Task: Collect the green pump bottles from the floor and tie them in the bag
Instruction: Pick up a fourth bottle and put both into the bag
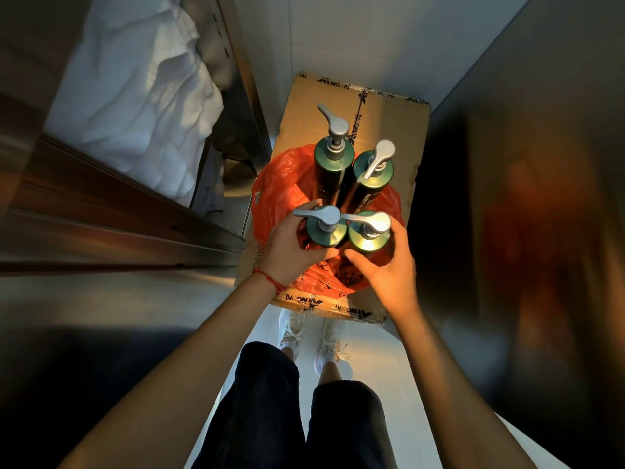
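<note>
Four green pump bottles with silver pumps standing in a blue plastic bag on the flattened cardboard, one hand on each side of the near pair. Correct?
Not quite: the thin plastic bag is orange-red, not blue, as the head view shows. The rest holds: four green pump bottles with silver pumps stand in it on the flattened brown cardboard, with the left hand and right hand either side of the near pair.

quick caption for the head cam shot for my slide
Left hand and right hand gather four green pump bottles upright on an orange bag atop flattened cardboard.
</note>
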`<state>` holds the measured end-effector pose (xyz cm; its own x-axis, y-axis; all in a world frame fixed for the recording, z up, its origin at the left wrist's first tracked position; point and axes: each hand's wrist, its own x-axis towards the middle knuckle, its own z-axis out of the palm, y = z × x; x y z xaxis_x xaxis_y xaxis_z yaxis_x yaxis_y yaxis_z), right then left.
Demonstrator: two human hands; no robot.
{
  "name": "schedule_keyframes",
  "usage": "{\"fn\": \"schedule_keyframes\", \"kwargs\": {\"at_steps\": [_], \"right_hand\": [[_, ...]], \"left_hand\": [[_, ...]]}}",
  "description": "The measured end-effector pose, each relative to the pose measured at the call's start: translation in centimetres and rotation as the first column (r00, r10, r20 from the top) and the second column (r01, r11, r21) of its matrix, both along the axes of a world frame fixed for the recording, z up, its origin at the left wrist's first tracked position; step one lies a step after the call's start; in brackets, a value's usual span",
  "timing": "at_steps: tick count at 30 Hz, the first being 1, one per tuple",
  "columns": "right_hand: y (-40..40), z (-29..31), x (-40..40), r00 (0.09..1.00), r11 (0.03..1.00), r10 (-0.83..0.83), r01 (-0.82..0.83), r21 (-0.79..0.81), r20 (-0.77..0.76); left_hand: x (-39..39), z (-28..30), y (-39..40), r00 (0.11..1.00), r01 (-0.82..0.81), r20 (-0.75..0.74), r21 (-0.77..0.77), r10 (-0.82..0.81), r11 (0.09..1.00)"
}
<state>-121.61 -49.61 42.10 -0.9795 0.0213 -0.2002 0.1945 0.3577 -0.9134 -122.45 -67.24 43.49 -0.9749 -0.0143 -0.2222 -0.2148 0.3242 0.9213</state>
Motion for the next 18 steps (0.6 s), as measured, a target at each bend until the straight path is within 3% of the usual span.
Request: {"fn": "schedule_keyframes", "kwargs": {"at_steps": [10, 14, 18], "right_hand": [[0.5, 1.0, 1.0, 0.998, 0.999, -0.034, 0.034, -0.009, 0.059], [1.3, 1.3, 1.7, 0.989, 0.995, -0.101, 0.103, -0.015, 0.11], [2.4, 1.6, 1.8, 0.954, 0.962, -0.253, 0.266, -0.06, 0.16]], "left_hand": [[1.1, -0.1, -0.6, 0.999, -0.014, 0.051, 0.094, 0.009, 0.995], [1.7, 0.4, -1.3, 0.988, -0.1, 0.139, 0.2, 0.073, 0.975], [1.8, 0.5, -2.7, 0.961, -0.236, 0.188, 0.168, 0.204, 0.957]]}}
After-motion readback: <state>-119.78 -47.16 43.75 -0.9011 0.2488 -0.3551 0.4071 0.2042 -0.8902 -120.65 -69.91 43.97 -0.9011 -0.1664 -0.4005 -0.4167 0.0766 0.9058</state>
